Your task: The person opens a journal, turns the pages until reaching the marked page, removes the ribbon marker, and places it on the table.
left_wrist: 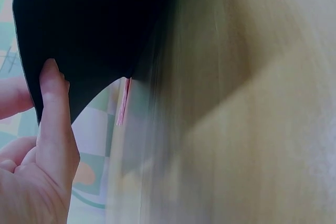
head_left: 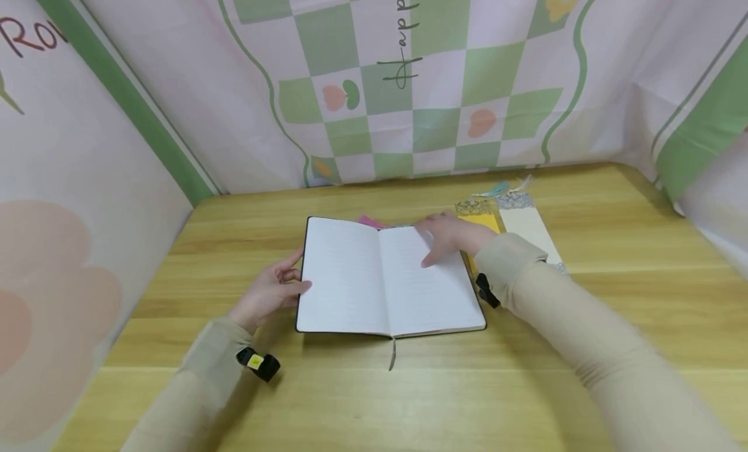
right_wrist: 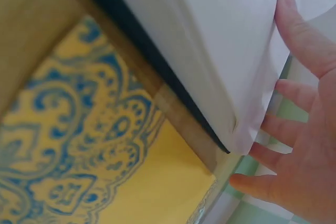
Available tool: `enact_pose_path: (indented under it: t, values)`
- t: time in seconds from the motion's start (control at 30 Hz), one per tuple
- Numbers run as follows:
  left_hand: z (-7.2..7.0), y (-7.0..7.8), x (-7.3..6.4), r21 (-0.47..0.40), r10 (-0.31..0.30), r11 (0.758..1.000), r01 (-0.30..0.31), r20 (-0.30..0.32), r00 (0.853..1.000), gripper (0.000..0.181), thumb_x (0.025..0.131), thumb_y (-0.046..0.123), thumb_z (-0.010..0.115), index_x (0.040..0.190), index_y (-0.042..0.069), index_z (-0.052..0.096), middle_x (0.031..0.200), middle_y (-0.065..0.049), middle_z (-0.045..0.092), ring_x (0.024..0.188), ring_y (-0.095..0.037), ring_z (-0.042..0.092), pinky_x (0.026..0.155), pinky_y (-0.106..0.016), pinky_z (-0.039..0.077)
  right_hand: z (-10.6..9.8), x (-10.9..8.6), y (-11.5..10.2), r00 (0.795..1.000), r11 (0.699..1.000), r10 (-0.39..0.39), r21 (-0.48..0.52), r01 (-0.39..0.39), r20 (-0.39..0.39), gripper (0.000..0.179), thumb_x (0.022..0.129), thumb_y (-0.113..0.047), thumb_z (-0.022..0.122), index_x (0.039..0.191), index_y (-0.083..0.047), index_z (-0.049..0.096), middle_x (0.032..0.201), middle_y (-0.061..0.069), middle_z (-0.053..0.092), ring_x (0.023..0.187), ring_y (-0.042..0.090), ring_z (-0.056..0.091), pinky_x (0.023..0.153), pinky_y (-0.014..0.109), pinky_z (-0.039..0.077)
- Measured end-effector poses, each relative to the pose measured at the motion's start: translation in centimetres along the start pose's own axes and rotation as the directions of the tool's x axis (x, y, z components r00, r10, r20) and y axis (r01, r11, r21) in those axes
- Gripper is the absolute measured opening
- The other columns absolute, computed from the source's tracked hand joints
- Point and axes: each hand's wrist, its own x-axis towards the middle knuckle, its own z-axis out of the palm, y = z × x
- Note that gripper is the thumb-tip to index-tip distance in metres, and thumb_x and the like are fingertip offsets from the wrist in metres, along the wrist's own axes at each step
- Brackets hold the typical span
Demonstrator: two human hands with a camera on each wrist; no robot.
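An open notebook (head_left: 345, 276) with white, faintly ruled pages and a dark cover is centred in the head view. My left hand (head_left: 271, 289) grips its left edge, thumb at the page side. From the left wrist view, fingers of the left hand (left_wrist: 50, 145) lie against the black cover (left_wrist: 79, 24), which is tilted up off the table. My right hand (head_left: 447, 236) reaches over the top of the right page, its thumb above the paper. In the right wrist view the right hand's (right_wrist: 299, 140) fingers are fairly straight and spread along the page edge (right_wrist: 252, 103).
Right of the notebook lie a yellow patterned bookmark (head_left: 480, 223) and a white one (head_left: 528, 226), with tassels at the top. A pink tassel (head_left: 371, 222) peeks out behind the notebook. A grey ribbon (head_left: 393, 356) hangs from its spine. Printed curtains (head_left: 432, 134) surround the wooden table (head_left: 362, 406).
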Motion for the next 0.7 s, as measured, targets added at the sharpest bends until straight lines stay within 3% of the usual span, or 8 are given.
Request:
enact_pose_path:
  t: [0.2, 0.7]
  values:
    - [0.2, -0.2, -0.1, 0.004, 0.008, 1.0, -0.008, 0.006, 1.0, 0.075, 0.09, 0.004, 0.061, 0.152, 0.021, 0.02, 0.093, 0.001, 0.047, 0.074, -0.008, 0.048, 0.067, -0.024, 0.048, 0.0, 0.1, 0.3, 1.0, 1.0, 0.019, -0.011, -0.019, 0.0, 0.09, 0.076, -0.041, 0.077, 0.145, -0.003, 0.034, 0.149, 0.026, 0.027, 0.137, 0.049, 0.017, 0.11, 0.06, 0.021]
    - [0.3, 0.1, 0.0, -0.009, -0.006, 1.0, 0.006, -0.001, 1.0, 0.075, 0.09, 0.004, 0.061, 0.152, 0.022, 0.02, 0.094, 0.001, 0.051, 0.075, -0.008, 0.05, 0.068, -0.024, 0.049, 0.7, -1.3, -0.7, 0.975, 0.996, -0.044, -0.083, 0.027, -0.216, 0.076, 0.071, -0.034, 0.082, 0.134, -0.005, 0.052, 0.138, 0.022, 0.047, 0.126, 0.046, 0.037, 0.105, 0.056, 0.032]
